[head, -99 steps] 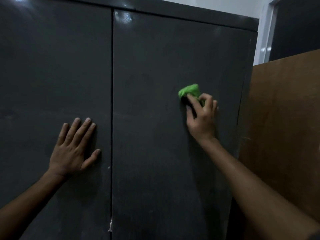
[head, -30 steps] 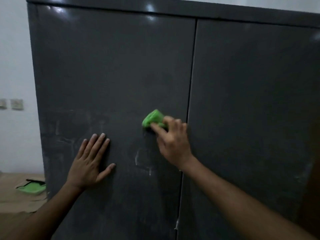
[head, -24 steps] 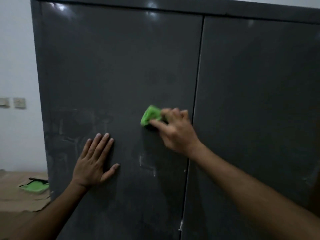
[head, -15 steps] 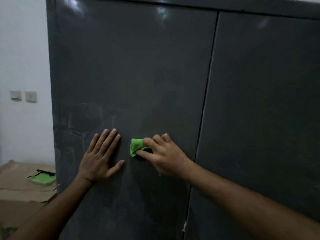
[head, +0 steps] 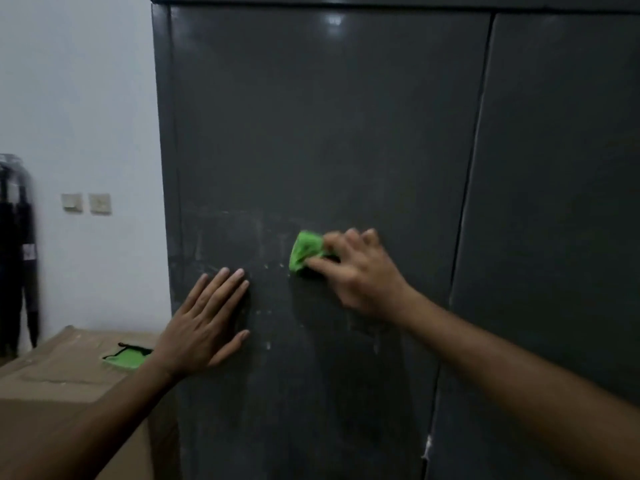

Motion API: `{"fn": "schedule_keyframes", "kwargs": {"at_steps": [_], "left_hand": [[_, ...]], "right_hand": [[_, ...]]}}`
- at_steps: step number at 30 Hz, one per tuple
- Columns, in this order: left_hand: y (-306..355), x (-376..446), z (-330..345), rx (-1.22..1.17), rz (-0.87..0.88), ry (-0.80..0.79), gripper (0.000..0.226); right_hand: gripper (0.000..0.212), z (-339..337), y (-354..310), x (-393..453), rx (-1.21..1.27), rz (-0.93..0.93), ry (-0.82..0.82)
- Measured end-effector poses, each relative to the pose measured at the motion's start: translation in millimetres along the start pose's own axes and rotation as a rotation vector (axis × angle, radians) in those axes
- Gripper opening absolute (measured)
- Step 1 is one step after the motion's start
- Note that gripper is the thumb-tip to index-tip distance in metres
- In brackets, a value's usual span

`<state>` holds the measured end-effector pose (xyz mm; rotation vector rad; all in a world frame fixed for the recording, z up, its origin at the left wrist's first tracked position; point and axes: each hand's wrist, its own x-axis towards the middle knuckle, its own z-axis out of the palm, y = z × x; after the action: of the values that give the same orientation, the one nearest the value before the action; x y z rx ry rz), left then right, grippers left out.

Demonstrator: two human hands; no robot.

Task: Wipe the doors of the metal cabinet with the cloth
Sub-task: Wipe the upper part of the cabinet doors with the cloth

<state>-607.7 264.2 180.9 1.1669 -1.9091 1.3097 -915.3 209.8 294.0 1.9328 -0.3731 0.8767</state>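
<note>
Green cloth (head: 305, 251) is gripped by right hand (head: 360, 275), pressed on left cabinet door (head: 311, 133) | shifted up-right since 0.5 s ago | left hand (head: 204, 323) flat, fingers straight, down-left of cloth | smears remain; wiping judged unfinished.

The left hand (head: 204, 327) lies flat on the cabinet's left door (head: 311, 133), with the cloth (head: 304, 251) just right of it under the right hand (head: 356, 271). The right door (head: 554, 202) stands beyond; a cardboard box (head: 52, 393) sits left of the cabinet.
</note>
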Motion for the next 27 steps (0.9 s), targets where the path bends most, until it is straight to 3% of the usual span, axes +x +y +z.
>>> {"fn": "schedule_keyframes", "kwargs": {"at_steps": [3, 5, 7, 9, 11, 14, 17, 20, 21, 23, 25, 27], "left_hand": [[-34, -16, 2, 0.015, 0.086, -0.044, 0.074], [-47, -20, 5, 0.012, 0.134, -0.073, 0.076], [-53, -21, 9, -0.008, 0.156, -0.07, 0.077], [-57, -21, 14, -0.021, 0.162, -0.059, 0.077], [-58, -23, 19, -0.044, 0.164, -0.047, 0.077], [-59, -24, 28, -0.075, 0.175, 0.015, 0.079], [-58, -24, 32, -0.087, 0.169, 0.072, 0.08], [-59, -24, 31, -0.101, 0.177, 0.097, 0.078], [-59, -24, 31, -0.103, 0.181, 0.098, 0.078], [-59, -23, 31, -0.103, 0.185, 0.097, 0.077], [-59, -23, 31, -0.107, 0.182, 0.094, 0.077], [-59, -23, 31, -0.106, 0.182, 0.091, 0.078]], "right_hand": [[0.038, -2, 14, 40, -0.024, 0.53, 0.194], [0.039, 11, -12, 44, -0.007, 0.661, 0.245], [0.038, 24, -54, 30, 0.027, 0.442, 0.142], [0.04, 27, -83, 7, 0.092, 0.122, -0.081], [0.045, 21, -90, -2, 0.155, 0.062, -0.211], [0.035, 8, -91, 8, 0.438, 0.526, 0.012], [0.03, -16, -84, 31, 0.889, 1.132, 0.369], [0.02, -37, -76, 40, 1.401, 1.54, 0.538], [0.017, -43, -75, 39, 1.567, 1.623, 0.562], [0.031, -54, -80, 37, 1.813, 1.695, 0.516], [0.041, -58, -87, 35, 1.833, 1.704, 0.389], [0.038, -57, -92, 31, 1.732, 1.708, 0.321]]}}
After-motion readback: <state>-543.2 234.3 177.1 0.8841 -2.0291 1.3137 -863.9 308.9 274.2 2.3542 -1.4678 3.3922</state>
